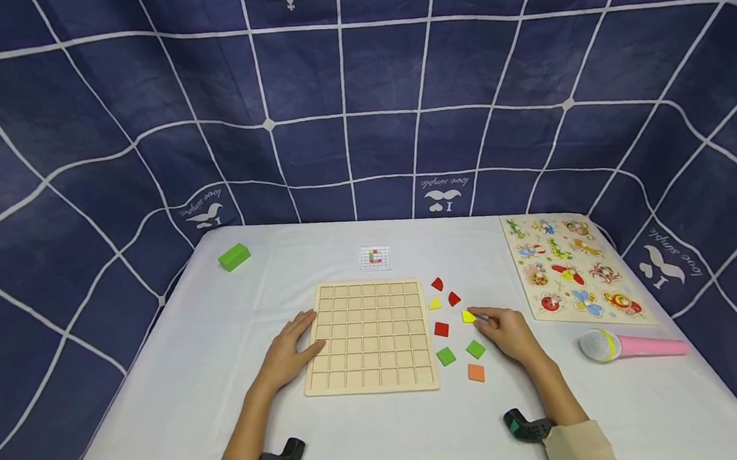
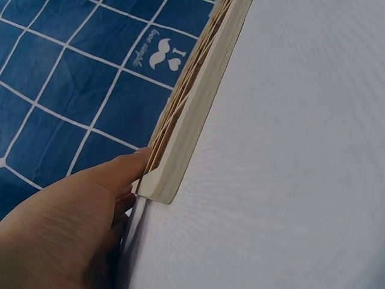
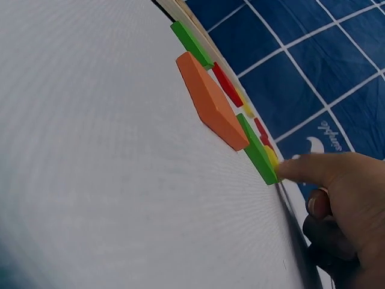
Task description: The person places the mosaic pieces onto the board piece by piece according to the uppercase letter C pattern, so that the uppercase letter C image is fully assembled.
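My left hand [image 1: 287,350] rests at the left edge of a pale wooden grid board [image 1: 371,390], its fingertips and thumb touching the rim. In the left wrist view, a finger of that hand [image 2: 78,211] lies against the board [image 2: 192,114]. At the right, the index finger of my right hand [image 1: 509,331] touches a yellow piece [image 1: 467,317]. Around it lie another yellow piece [image 1: 435,303], a red square [image 1: 441,329], two red wedges [image 1: 437,284], two green squares [image 1: 475,350] and an orange square [image 1: 476,372]. The orange block [image 3: 210,105] looks large in the right wrist view.
Behind the board lies a small pattern card [image 1: 374,258]. A green block [image 1: 234,257] sits at the far left. On the right are an insect-picture puzzle board [image 1: 569,271] and a pink toy microphone [image 1: 642,345]. A blue checked curtain [image 1: 381,75] hangs behind the white table [image 1: 387,440].
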Demonstrator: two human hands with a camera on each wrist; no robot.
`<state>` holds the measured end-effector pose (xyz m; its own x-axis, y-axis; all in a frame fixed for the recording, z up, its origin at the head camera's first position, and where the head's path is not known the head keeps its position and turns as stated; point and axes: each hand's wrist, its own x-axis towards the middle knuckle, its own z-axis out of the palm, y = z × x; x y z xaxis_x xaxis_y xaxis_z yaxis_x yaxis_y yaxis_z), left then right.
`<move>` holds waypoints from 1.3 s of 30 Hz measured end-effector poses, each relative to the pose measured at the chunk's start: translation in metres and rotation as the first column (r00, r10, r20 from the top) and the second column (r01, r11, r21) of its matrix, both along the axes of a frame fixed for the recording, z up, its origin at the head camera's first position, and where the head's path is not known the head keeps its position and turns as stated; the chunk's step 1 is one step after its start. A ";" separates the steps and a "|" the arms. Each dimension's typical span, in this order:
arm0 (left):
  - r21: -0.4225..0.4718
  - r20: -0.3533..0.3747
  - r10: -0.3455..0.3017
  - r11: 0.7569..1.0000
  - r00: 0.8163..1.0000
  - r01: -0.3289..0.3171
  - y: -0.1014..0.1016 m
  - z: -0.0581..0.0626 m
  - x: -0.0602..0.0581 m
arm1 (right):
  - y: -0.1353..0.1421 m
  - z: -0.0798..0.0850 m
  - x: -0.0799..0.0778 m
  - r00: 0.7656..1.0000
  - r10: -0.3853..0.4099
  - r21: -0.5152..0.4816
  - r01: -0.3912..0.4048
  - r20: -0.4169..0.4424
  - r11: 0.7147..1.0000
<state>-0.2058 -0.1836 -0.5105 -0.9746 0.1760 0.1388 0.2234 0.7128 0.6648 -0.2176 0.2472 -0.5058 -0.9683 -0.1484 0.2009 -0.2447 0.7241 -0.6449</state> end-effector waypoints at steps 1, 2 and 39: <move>0.000 -0.001 0.000 1.000 1.000 0.000 0.000 0.000 0.000 | -0.001 0.000 0.000 1.000 -0.003 0.000 0.003 0.002 1.000; 0.002 0.002 0.003 1.000 1.000 -0.003 0.000 0.001 0.000 | -0.001 0.000 0.000 1.000 -0.011 0.000 0.011 0.006 1.000; 0.002 0.016 0.005 1.000 1.000 -0.005 -0.001 -0.001 0.000 | -0.006 -0.001 -0.001 0.999 -0.026 0.024 0.027 -0.048 0.999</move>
